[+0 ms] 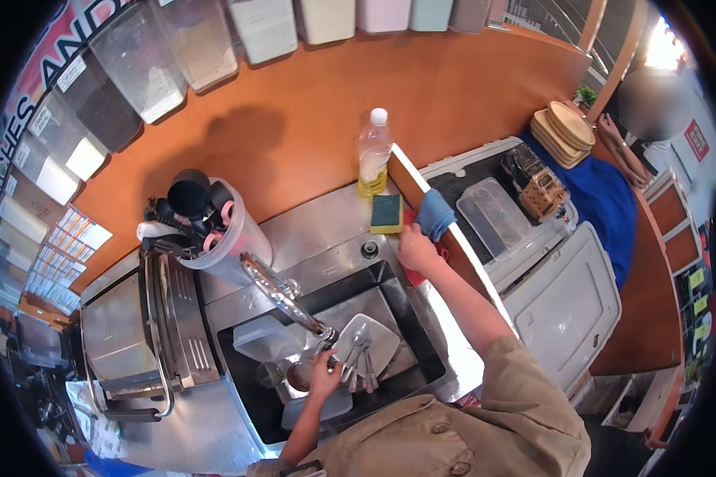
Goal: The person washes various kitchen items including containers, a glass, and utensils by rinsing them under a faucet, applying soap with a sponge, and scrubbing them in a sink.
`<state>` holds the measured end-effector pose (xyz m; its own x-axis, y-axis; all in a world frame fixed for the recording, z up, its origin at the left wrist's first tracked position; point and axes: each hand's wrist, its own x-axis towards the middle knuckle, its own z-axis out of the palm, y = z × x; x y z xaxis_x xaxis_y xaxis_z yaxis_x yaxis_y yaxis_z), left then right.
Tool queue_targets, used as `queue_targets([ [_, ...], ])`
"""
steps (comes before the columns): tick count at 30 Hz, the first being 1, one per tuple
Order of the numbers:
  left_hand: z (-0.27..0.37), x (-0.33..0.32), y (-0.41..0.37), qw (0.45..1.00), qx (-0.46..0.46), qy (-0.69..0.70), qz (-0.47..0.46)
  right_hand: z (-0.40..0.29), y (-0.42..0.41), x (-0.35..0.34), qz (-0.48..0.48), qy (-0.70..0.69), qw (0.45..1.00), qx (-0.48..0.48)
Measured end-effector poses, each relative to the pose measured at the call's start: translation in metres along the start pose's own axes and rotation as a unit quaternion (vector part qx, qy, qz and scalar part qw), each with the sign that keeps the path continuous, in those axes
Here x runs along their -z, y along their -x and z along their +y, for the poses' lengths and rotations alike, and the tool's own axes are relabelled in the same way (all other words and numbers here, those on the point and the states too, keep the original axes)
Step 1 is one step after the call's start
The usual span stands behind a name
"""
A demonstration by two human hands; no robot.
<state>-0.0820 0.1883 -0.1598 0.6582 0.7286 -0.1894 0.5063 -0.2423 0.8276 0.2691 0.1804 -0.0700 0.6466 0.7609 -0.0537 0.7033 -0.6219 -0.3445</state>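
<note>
My left hand (325,375) is at the spout end of the chrome faucet (286,301), over the sink (435,364); its grip is not clear. Below it, the sink holds a white square plate (385,346) with metal spoons (361,337), a clear plastic container (265,341), a glass (269,375) and a reddish-brown round vessel (299,375). My right hand (416,247) reaches the counter beside a green and yellow sponge (386,213), near a red cloth (414,278) and a blue cloth (434,214) draped over the divider. Its fingertips are partly hidden.
A bottle of yellow liquid (375,158) stands behind the sponge. A tub of utensils (238,238) and a contact grill (125,334) are on the left. Beyond the divider (471,256) lie a clear lid (494,217) and wooden plates (564,134). Another person (644,131) stands at upper right.
</note>
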Motion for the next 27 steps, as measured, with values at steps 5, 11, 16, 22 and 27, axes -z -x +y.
queue_targets([
  [5,-0.027,-0.008,0.001,0.995,0.03,0.087,-0.029,0.006,0.034,-0.011,0.022,0.001,0.999,-0.035],
  [11,-0.024,-0.002,-0.004,0.986,0.035,0.153,-0.051,-0.041,0.057,0.061,0.009,-0.095,0.995,0.043],
  [16,-0.022,0.01,-0.006,0.98,0.075,0.174,-0.064,-0.119,0.019,0.052,0.108,-0.127,0.978,0.122],
  [22,-0.01,0.037,0.002,0.97,0.07,0.234,-0.017,-0.145,-0.01,-0.084,0.06,0.031,0.984,0.162],
  [27,-0.026,0.038,0.0,0.954,0.105,0.281,0.003,-0.188,-0.021,-0.111,0.041,-0.005,0.948,0.317],
])
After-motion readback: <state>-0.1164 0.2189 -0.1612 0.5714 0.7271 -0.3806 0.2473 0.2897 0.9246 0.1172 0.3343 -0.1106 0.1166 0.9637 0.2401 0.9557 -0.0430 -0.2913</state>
